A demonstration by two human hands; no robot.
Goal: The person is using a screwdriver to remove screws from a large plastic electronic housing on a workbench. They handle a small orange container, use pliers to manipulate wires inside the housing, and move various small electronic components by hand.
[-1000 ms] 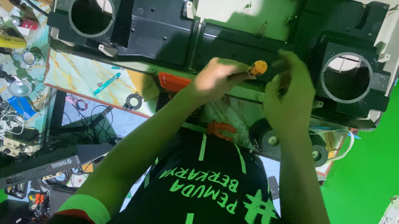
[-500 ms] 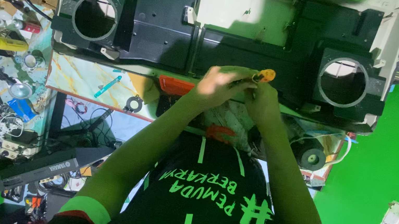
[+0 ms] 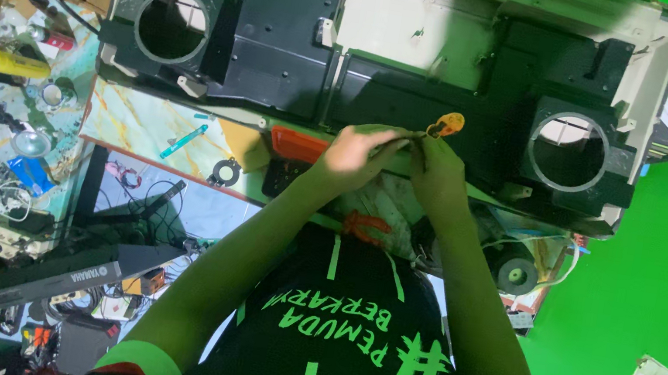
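Orange-handled tool (image 3: 446, 125) stays pinched between left hand (image 3: 355, 148) and right hand (image 3: 440, 170), now closer together.

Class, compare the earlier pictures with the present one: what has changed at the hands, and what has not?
The right hand has drawn in leftward, away from the round opening, to meet the left hand at the orange-handled tool. The tool, the black housing and the bench clutter stayed put.
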